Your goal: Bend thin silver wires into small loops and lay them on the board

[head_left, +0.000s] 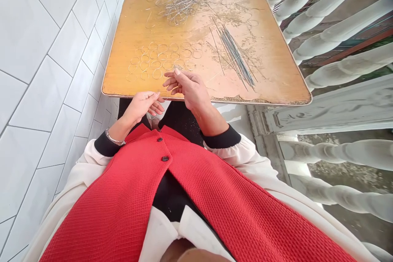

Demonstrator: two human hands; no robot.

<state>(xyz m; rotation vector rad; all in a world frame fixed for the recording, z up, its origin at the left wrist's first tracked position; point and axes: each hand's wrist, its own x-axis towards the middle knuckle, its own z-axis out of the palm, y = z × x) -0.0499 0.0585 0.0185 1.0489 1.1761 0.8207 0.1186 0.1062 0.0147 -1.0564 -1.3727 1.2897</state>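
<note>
My right hand is over the near edge of the wooden board, its thumb and index finger pinched together; a small bit of wire may be at the fingertips, too fine to make out. My left hand hangs just off that edge, thumb against the index finger and the other fingers curled loosely; anything in it is too small to see. Beyond my hands lie rows of thin wire rings. A bundle of straight dark wires rests on the right part of the board, and a tangled heap of wire sits toward the far edge.
The board has worn, peeling patches and a chipped near edge. A white tiled wall runs along the left. White balusters of a railing stand close on the right. My knees in black trousers are under the board's near edge.
</note>
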